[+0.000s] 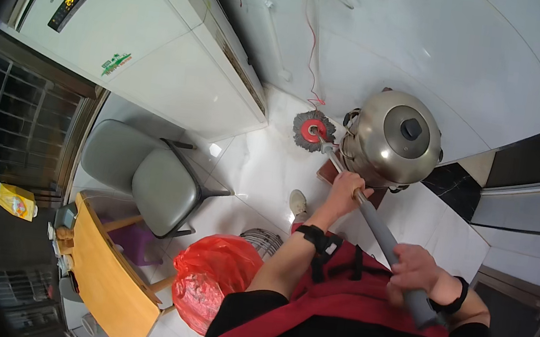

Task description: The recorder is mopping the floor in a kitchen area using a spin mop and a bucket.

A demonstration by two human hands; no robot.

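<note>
My left hand (346, 194) grips the metal part of a mop handle (378, 227), low on the pole. Higher up, my right hand (414, 273) is closed around the thick grey sleeve of the same handle. The mop head (314, 130), grey strands around a red disc, lies on the white tiled floor (265, 163) near the wall. Right beside it stands a large stainless steel steamer pot (395, 138) with a domed lid, on a low reddish-brown stand (327, 172). A red cord (312, 62) runs down the wall toward the mop head.
A refrigerator (164, 44) stands at upper left. Below it are a grey padded chair (166, 188), a wooden table (107, 275) and a purple stool (132, 242). A full red plastic bag (216, 278) sits left of me. Cabinets (527, 213) line the right side.
</note>
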